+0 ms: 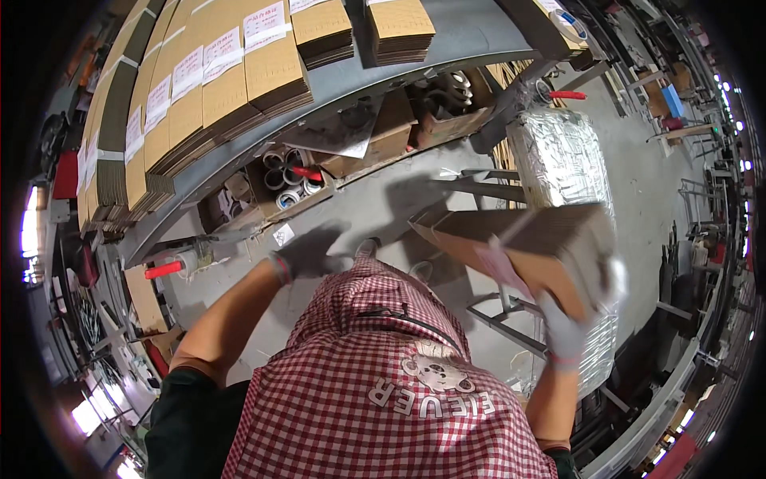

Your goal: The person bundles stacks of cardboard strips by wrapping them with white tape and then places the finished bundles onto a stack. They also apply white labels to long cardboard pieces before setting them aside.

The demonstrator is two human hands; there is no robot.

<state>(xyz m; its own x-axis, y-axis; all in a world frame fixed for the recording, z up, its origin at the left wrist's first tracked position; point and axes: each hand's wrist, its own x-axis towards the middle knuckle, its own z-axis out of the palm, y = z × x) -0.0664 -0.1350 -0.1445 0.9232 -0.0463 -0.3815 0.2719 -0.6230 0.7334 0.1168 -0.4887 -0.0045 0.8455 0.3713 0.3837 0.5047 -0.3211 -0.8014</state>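
My right hand (568, 331), in a light grey glove, grips the near end of a bundle of flat cardboard pieces (523, 243). The bundle is tilted and slightly blurred, has a pale band around it and a pinkish label on its side, and is held over the silver-wrapped top of a stand (558, 152). On the other side, my left hand (313, 251), in a darker grey glove, is off by itself in front of the apron. Its fingers look spread, though blurred, and nothing shows in them.
Labelled cardboard stacks (275, 76) line the grey metal table (339, 76) ahead. Beneath it are boxes with tape rolls (283, 172) and other items (451, 100). Red-handled film rolls (171, 267) hang at the table's corners. A metal frame (503, 319) stands by my right leg.
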